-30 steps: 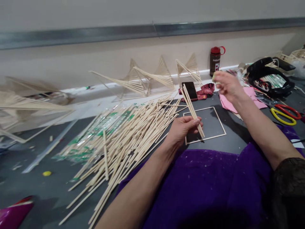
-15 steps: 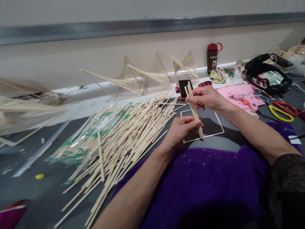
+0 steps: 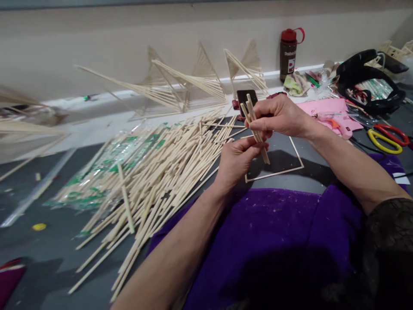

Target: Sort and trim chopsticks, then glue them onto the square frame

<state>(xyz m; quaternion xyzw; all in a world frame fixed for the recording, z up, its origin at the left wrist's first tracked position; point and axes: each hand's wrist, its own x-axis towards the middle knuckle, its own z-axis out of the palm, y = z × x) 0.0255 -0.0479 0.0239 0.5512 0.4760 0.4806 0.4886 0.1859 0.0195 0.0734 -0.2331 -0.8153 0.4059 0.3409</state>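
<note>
A small bundle of pale wooden sticks (image 3: 250, 107) is tilted in the air between both hands. My right hand (image 3: 279, 115) pinches the upper part of the bundle between thumb and fingers. Lower down, my left hand (image 3: 238, 159) grips the same sticks, and their bottom ends poke out past its thumb. Below the hands a square frame of sticks (image 3: 274, 174) lies flat on the dark table. To the left, a large pile of loose wooden sticks (image 3: 174, 181) spreads out, partly over clear plastic bags with green print (image 3: 106, 172).
Stick structures (image 3: 190, 82) stand along the wall. On the right are a pink glue gun (image 3: 335, 122), scissors (image 3: 387, 140), a black headband-like device (image 3: 371, 82) and a bottle (image 3: 288, 56). A phone (image 3: 247, 100) lies behind the hands. Purple cloth (image 3: 267, 228) covers the front edge.
The camera view has tilted downward. My hands have come closer together along the sticks, and the bundle's lower ends have lifted away from the square frame's near side.
</note>
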